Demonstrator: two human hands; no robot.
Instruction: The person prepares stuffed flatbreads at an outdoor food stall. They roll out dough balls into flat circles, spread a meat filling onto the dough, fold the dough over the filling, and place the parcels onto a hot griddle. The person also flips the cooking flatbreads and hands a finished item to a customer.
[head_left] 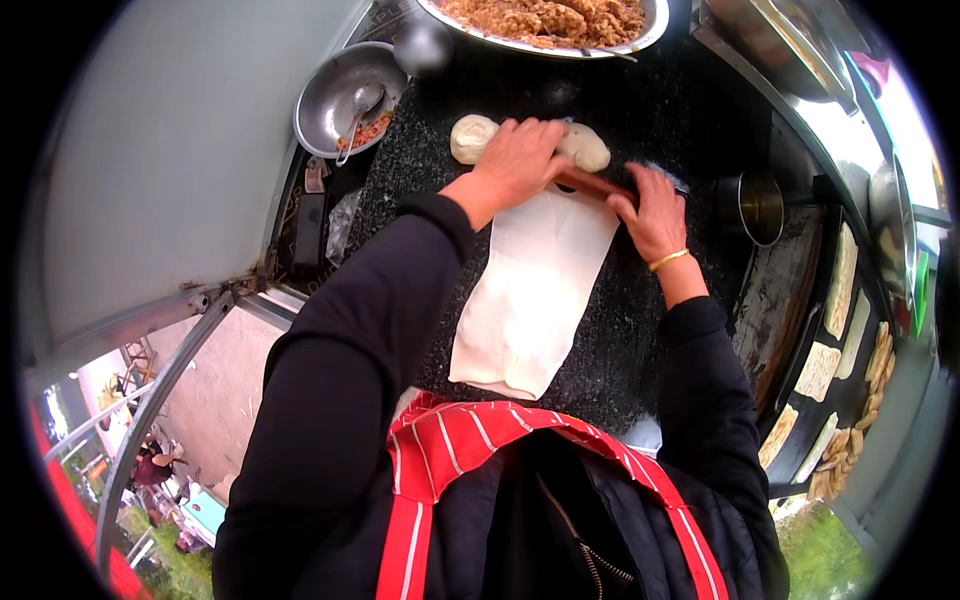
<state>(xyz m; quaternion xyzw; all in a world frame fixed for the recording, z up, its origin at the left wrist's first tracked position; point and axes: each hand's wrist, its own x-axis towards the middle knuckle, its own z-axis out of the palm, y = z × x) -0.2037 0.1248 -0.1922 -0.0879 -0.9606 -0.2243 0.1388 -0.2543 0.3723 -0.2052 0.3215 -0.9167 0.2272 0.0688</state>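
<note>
A long white sheet of dough (530, 290) lies flat on the black speckled worktop (400, 190), stretching toward my apron. Across its far end is a brown wooden rolling pin (592, 184). My left hand (522, 158) is closed over the pin's left part, hiding that end. At the pin's right end, my right hand (652, 212) curls its fingers round it, a gold bracelet on the wrist. Just beyond my left hand sit two dough balls: one on the left (472, 138), and a flatter one on the right (585, 147), partly covered by my fingers.
A wide metal bowl of brown crumbly filling (545, 22) stands at the far edge. Far left, a steel bowl (318, 100) holds a spoon (362, 112) and orange bits. To the right are a metal pot (760, 208) and a dark tray with baked flatbreads (818, 372).
</note>
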